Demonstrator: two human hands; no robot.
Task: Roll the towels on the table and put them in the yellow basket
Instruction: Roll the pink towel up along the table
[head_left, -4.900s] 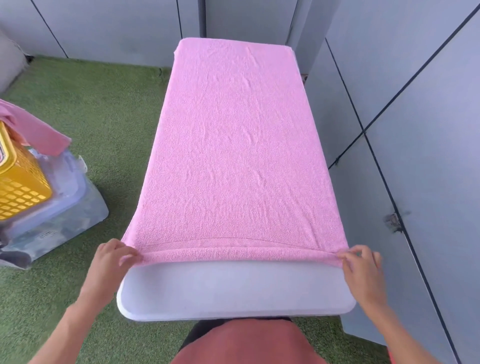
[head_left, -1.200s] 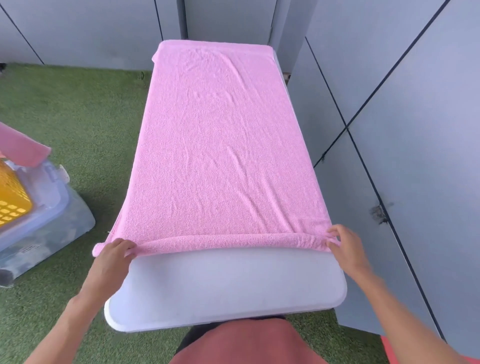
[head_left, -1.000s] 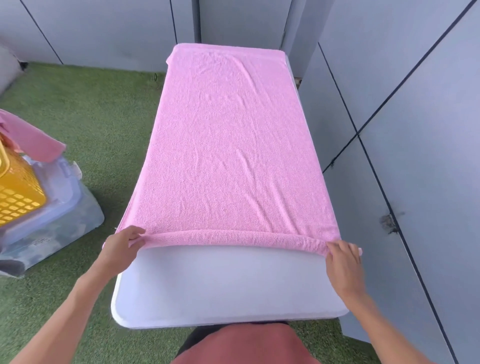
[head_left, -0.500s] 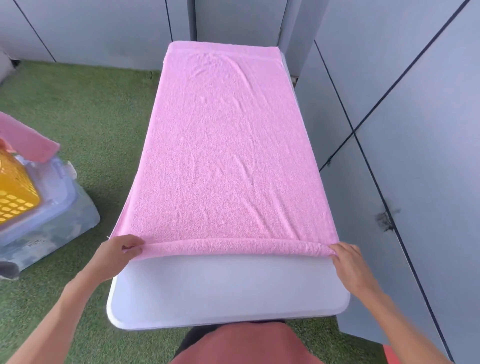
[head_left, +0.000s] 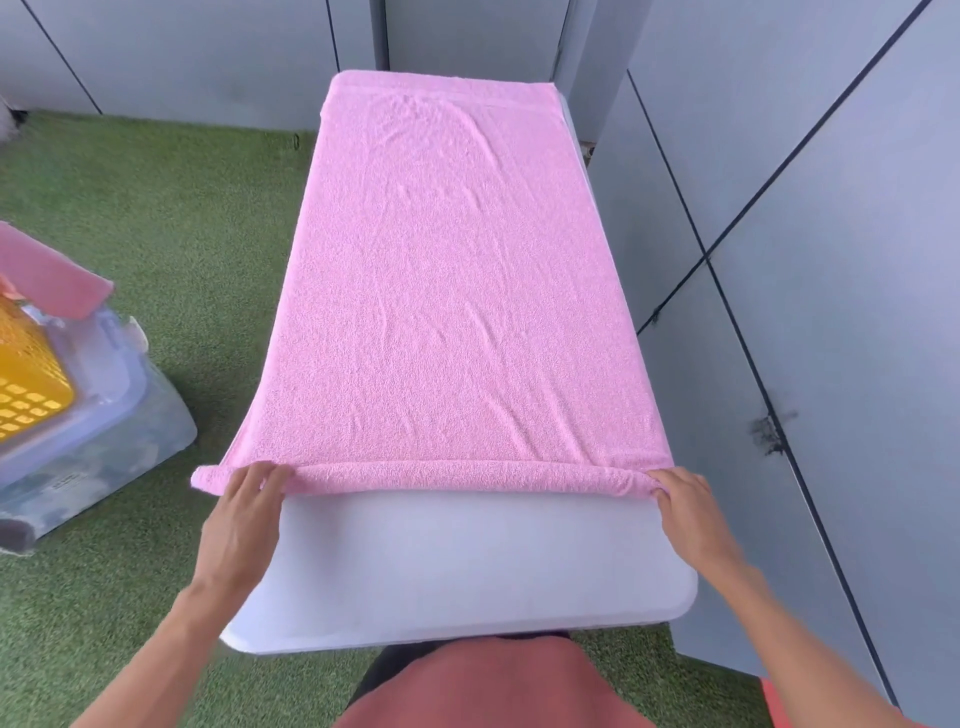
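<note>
Pink towel lies flat along the white bench, running from 12 o'clock down toward 6, its near edge turned into a thin roll. Left hand at about 8 o'clock, fingers curled over the roll's left end, which sticks out past the bench edge. Right hand at about 4 o'clock, fingers pinching the right end; both hands closed on towel, nothing else held. Compared with a few seconds ago the near edge was only a flat hem pinched at the corners; now it is a tighter, thicker tube and more bare bench shows in front of it, so rolling has started. Judged early: most of the towel is still unrolled. Wrinkles mid-towel may get rolled in. Yellow basket sits at 9 o'clock on a clear bin on the grass, well apart from the bench, another pink towel draped over it.
</note>
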